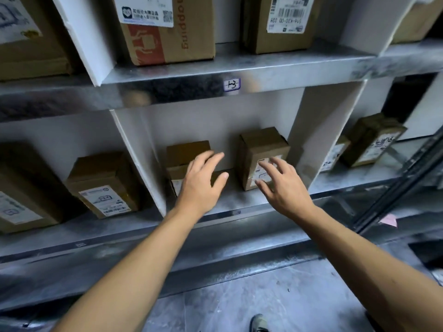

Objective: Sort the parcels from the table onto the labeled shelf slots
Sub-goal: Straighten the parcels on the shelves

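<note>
head view, right fingers (268, 167) on parcel (261, 149)

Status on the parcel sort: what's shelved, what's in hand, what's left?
Done: two small boxes, the left box and the right box, stand in the middle slot, and neighbouring slots hold parcels too. In hand: nothing; left hand and right hand are spread open in front of those boxes. Left: unknown, since the table is out of view.
</note>
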Motion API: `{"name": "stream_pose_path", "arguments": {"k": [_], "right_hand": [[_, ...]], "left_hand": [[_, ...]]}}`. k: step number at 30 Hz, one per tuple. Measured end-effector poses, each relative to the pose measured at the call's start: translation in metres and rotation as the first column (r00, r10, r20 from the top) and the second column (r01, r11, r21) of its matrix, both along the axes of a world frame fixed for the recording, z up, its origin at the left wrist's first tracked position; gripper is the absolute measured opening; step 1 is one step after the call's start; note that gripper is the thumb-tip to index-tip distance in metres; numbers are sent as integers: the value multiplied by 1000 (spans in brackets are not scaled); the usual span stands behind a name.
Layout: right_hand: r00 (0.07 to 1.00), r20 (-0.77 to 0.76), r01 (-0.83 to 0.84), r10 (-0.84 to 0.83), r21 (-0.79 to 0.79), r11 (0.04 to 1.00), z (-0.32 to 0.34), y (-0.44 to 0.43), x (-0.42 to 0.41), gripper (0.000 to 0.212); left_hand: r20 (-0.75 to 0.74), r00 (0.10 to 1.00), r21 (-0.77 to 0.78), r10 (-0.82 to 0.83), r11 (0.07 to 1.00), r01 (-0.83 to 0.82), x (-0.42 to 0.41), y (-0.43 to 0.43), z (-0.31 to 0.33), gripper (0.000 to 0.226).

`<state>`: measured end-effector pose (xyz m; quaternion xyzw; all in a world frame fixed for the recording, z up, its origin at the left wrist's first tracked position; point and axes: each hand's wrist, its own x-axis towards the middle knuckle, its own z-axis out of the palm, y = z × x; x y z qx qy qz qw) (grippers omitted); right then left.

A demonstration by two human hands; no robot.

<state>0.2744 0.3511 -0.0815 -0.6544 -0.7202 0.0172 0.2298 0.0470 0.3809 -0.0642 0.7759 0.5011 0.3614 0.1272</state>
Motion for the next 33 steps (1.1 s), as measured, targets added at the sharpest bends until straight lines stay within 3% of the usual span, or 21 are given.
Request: {"name": "stream_pose_path", "arguments": {"k": [10,17,23,29,33], "right_hand": [[946,-292,126,-140,-65,990,27,50,55,49],[898,-433,4,-78,-170,986,18,89,73,47],[794,-607,-132,-37,-231,964,5,97,81,44],[768,-640,-191,23,-194,962,-3,96,87,49],[780,-625,-196,35,-191,962,-7,93,90,51]], "left_hand": [[-59,998,-115,7,993,-13,68,38,8,58],[-42,995,-278,90,956,-98,106,58,-10,60],[40,985,-292,166,945,-147,118,62,-24,55],[128,962,-269,243,942,-202,125,55,-28,52],[105,965,-293,239,935,-199,123,53,-26,51]]}}
